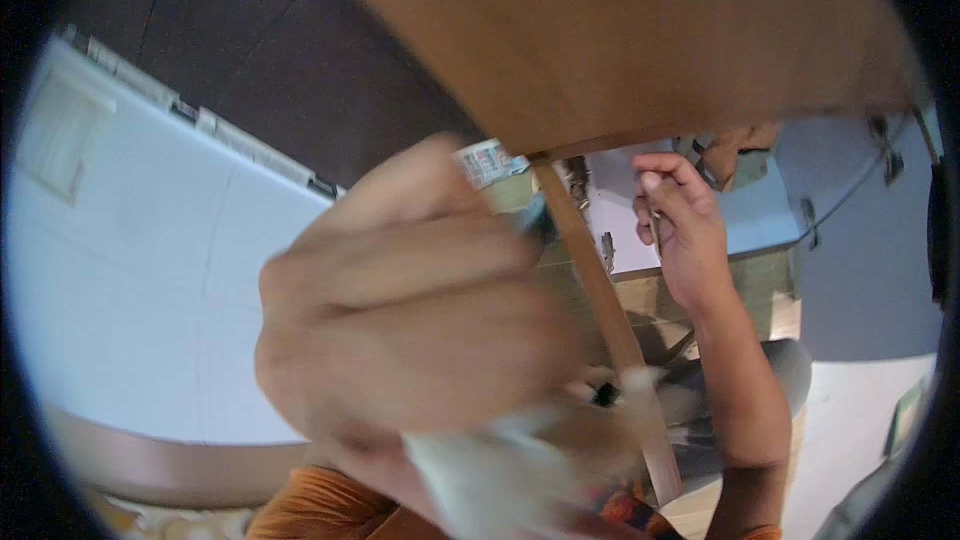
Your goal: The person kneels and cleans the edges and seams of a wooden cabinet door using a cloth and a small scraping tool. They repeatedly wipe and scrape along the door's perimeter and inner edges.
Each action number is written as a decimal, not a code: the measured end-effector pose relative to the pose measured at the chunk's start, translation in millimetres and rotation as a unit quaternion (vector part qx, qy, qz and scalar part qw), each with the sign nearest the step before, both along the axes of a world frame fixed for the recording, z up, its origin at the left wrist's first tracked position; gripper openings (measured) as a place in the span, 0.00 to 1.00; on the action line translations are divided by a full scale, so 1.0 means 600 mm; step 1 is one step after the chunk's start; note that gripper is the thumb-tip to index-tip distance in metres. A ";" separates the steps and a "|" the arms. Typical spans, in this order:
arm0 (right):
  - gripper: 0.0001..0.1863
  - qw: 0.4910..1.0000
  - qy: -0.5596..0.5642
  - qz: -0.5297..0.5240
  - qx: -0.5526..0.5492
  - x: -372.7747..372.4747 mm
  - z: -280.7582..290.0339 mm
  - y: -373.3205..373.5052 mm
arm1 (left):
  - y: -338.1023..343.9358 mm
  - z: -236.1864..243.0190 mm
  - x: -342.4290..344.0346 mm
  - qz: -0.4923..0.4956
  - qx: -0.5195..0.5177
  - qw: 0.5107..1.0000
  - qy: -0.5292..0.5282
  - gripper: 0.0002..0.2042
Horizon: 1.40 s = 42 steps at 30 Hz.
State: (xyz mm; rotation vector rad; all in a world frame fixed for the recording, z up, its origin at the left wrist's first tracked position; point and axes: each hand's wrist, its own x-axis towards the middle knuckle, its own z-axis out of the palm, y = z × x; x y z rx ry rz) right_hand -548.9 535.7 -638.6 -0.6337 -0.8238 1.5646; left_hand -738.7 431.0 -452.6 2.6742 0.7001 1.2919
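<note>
Light spreads across a broad pale surface (130, 280) at left as a person works among pieces of wood with two bare hands. Next to it, the left hand (410, 310) looms very near, its fingers seemingly curled; motion blur makes it impossible to tell whether they grip anything. A whitish, blurred item (490, 485) shows at its near side, its kind unclear. Just beyond the hand, toward the middle, lies a small printed packet (490, 163). A large brown panel (640, 40) fills the far side, and from its near edge a wooden strip (610, 320) runs toward the viewer; the two appear to meet, though whether they are fastened cannot be told. To the right, the right hand (685, 230) pinches a slim brownish piece (656, 230) between thumb and fingers, over a pale board (755, 225). Metal fittings (608, 252) show along the board. The slim piece is visibly in hand rather than set in place, suggesting work partway through; how much remains does not show.
</note>
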 end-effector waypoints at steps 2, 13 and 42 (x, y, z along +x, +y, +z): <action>0.12 0.999 -0.034 -0.039 0.004 0.020 -0.008 0.003 | -0.004 0.001 0.007 -0.071 -0.017 0.997 -0.011 0.20; 0.11 1.000 0.013 0.000 -0.016 -0.001 -0.037 0.017 | -0.060 0.002 -0.012 -0.122 -0.087 0.989 -0.017 0.18; 0.11 1.000 -0.004 -0.001 -0.006 0.025 0.010 0.016 | 0.107 -0.183 -0.042 0.269 0.012 0.963 -0.016 0.24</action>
